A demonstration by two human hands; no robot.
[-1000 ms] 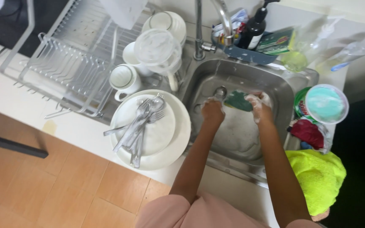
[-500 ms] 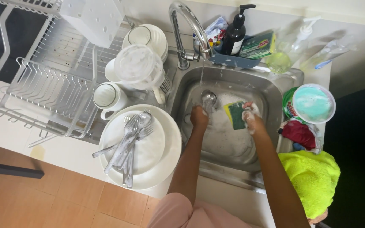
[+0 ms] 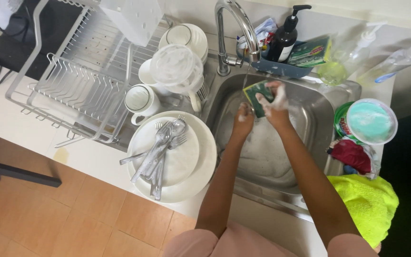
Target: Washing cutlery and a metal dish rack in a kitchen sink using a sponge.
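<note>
Over sink [image 3: 319,95], I see both hands soapy under tap [image 3: 236,28]. Right hand [image 3: 276,103] grips sponge [image 3: 258,97], green and yellow, fingers curled round it, foam between them. Left hand [image 3: 242,121] just beside, fingers closed; whether it pinches anything, cannot tell. Thin water stream falls just above fingertips. My read: rinsing or wringing step. Next move calls for firm squeeze under stream. Stacked plates [image 3: 177,159] with cutlery [image 3: 160,147] lie left of fingers.

Plates [image 3: 186,164] left of sink [image 3: 310,102]; cutlery [image 3: 160,150] on plates.
</note>
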